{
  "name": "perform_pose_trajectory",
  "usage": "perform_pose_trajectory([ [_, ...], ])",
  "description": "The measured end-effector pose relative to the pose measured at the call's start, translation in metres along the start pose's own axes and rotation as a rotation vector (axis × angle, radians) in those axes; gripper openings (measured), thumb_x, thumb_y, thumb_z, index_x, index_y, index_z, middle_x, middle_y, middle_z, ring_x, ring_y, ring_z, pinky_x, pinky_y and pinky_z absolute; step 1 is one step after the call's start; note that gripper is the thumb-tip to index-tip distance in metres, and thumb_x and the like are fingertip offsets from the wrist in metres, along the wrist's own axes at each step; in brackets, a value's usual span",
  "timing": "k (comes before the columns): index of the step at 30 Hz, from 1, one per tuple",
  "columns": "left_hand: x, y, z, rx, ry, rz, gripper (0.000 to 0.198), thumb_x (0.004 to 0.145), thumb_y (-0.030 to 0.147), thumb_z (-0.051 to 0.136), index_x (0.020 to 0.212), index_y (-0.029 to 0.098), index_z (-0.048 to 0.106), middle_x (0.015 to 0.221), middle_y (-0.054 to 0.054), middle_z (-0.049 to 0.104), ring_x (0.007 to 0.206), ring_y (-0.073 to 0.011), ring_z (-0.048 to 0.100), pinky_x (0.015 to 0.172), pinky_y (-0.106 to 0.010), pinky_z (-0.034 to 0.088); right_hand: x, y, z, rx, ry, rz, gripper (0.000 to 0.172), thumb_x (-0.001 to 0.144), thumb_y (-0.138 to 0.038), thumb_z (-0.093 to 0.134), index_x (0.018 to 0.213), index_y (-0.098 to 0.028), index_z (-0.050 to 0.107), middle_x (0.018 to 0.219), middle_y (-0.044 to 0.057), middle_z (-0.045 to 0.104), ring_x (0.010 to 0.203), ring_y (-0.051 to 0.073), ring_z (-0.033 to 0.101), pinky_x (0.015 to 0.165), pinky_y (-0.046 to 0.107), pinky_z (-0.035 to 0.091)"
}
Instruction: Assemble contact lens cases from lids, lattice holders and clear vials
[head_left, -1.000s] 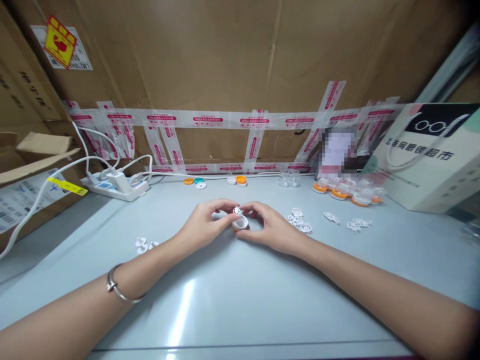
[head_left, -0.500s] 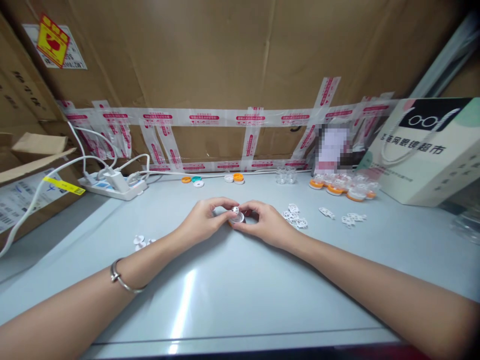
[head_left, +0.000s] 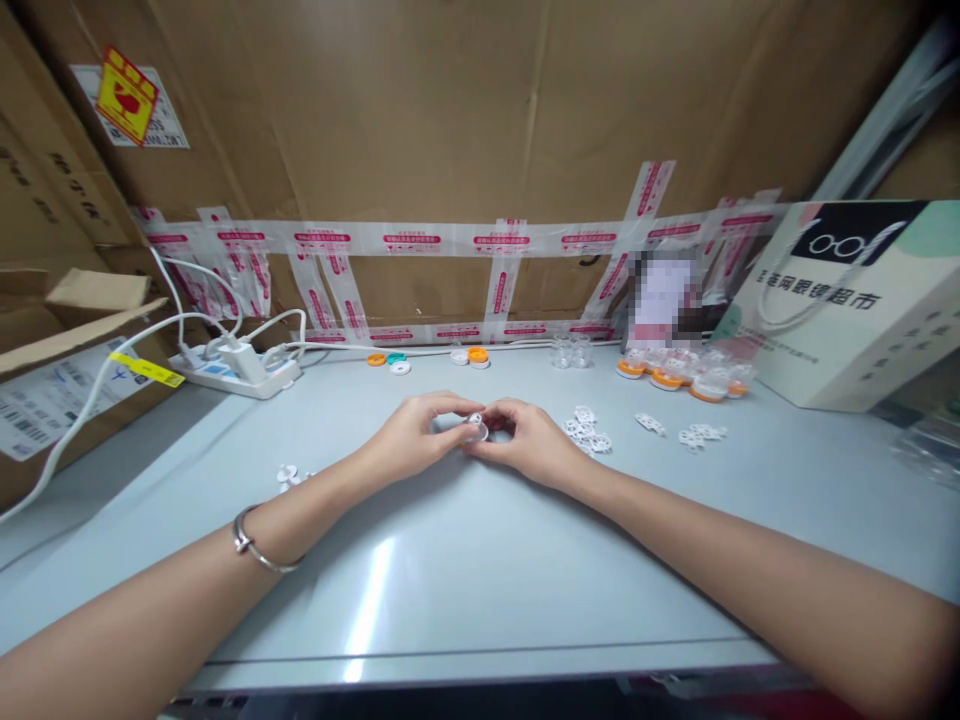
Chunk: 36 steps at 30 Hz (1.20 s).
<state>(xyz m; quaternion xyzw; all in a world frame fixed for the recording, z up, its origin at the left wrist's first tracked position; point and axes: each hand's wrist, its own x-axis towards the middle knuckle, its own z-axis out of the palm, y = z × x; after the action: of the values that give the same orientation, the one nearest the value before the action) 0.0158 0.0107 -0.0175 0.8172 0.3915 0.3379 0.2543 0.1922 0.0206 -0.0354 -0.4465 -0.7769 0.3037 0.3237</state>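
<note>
My left hand (head_left: 409, 440) and my right hand (head_left: 529, 440) meet at the middle of the grey table (head_left: 465, 580). Both pinch one small round white cap (head_left: 475, 430), with a small white insert sitting on top of it. The fingers of both hands are curled round the cap, which rests low on the table surface. A silver bracelet (head_left: 251, 545) sits on my left wrist. A heap of small white inserts (head_left: 589, 435) lies just right of my right hand.
More white inserts (head_left: 694, 435) and orange-based assembled caps (head_left: 686, 375) lie at the right rear, by a paper bag (head_left: 847, 300). Loose coloured caps (head_left: 431, 358) and a power strip (head_left: 240, 370) with cables sit at the back. Two white pieces (head_left: 289, 475) lie left. Taped cardboard walls the table.
Both hands have closed in lower over the cap and pressed it down toward the table; its orange underside no longer shows. The view has shifted slightly.
</note>
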Motion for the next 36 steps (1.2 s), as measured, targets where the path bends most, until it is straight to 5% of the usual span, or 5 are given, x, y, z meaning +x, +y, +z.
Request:
perform_pose_trajectory([
  [6,-0.001,0.001,0.003,0.016,0.112,-0.061,0.030,0.077,0.027,0.060,0.105,0.018,0.064,0.091,-0.004,0.067,0.087,-0.0176,0.061,0.081,-0.029,0.046,-0.001,-0.001,0.001,0.006,-0.015,-0.008,0.026,0.064,-0.035,0.067,0.082,-0.016,0.063,0.082,0.003,0.065,0.076,0.016,0.059,0.069,0.027,0.044],
  [15,0.003,-0.005,-0.006,-0.130,-0.027,-0.060,0.018,0.077,0.023,0.060,0.093,0.017,0.067,0.094,-0.003,0.069,0.088,-0.0164,0.062,0.083,-0.026,0.046,-0.001,-0.001,-0.003,-0.016,-0.057,-0.036,0.025,0.065,-0.033,0.067,0.084,-0.016,0.065,0.080,0.003,0.064,0.074,0.016,0.057,0.067,0.026,0.043],
  [30,-0.002,-0.009,-0.009,-0.048,0.013,-0.139,0.027,0.076,0.032,0.060,0.098,0.017,0.066,0.102,-0.005,0.068,0.095,-0.0196,0.060,0.083,-0.029,0.045,0.001,0.004,-0.010,-0.020,-0.153,-0.025,0.029,0.068,-0.034,0.064,0.092,-0.018,0.065,0.089,0.003,0.063,0.083,0.017,0.057,0.074,0.027,0.043],
  [36,-0.007,-0.013,-0.009,-0.013,-0.117,-0.111,0.031,0.071,0.031,0.066,0.099,0.018,0.065,0.096,-0.004,0.068,0.089,-0.0181,0.061,0.077,-0.025,0.046,0.002,0.002,-0.011,-0.058,-0.137,-0.047,0.028,0.066,-0.031,0.066,0.090,-0.018,0.066,0.089,0.003,0.063,0.081,0.016,0.057,0.073,0.026,0.044],
])
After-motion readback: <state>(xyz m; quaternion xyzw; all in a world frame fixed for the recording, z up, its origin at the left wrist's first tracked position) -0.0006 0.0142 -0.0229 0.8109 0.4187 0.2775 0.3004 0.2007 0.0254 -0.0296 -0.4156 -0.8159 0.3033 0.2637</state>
